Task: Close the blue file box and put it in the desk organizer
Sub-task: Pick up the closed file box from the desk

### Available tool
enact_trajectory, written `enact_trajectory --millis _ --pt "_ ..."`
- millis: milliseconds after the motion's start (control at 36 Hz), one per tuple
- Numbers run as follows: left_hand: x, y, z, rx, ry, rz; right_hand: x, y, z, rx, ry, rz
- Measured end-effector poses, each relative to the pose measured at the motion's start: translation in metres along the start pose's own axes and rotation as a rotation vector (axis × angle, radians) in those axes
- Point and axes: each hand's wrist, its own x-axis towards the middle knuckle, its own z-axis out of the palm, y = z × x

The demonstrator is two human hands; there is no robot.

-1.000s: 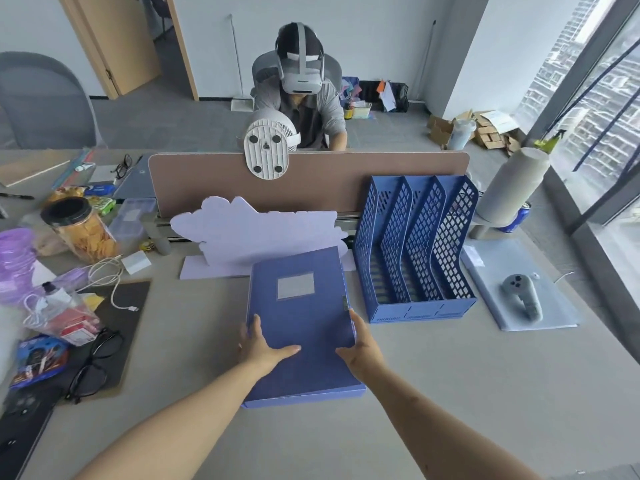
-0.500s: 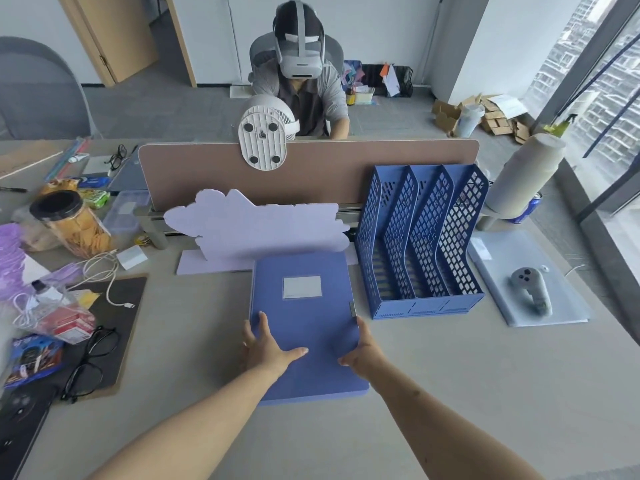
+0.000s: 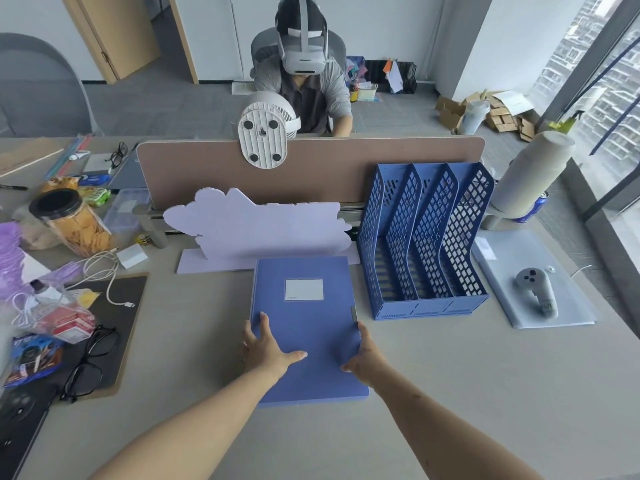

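Lying flat on the tabletop, lid down, the box is gripped at both edges by the left hand and right hand; unlatched, it may gape when tipped toward the organizer just beside it.

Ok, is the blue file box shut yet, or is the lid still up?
Shut. The blue file box lies flat on the desk, lid down, with the left hand and right hand at its sides.
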Motion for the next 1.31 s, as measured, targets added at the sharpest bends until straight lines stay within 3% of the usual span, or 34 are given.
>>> enact_trajectory --millis 139,222,389,611,750,1000,1306 --pt "0.011 0.000 -0.016 0.019 -0.049 0.026 0.025 0.004 -0.002 -0.227 -0.028 0.037" --pt "0.018 -0.003 -0.023 0.054 -0.109 0.027 0.021 0.000 -0.006 -0.395 -0.031 -0.038" --pt "0.022 -0.006 -0.025 0.090 -0.132 0.029 0.025 -0.003 -0.011 -0.505 -0.065 -0.075" --pt "0.020 -0.013 -0.026 -0.062 -0.179 0.047 0.039 0.019 -0.022 -0.348 -0.073 -0.198" --pt "0.012 -0.022 -0.024 -0.262 -0.165 0.085 0.037 0.017 -0.010 -0.106 -0.124 -0.233" --pt "0.006 -0.025 -0.039 -0.433 -0.074 0.141 0.036 -0.002 -0.007 -0.040 -0.052 -0.334" --pt "-0.015 0.007 -0.075 -0.557 0.094 0.455 -0.017 -0.059 -0.050 -0.066 0.231 -0.621"
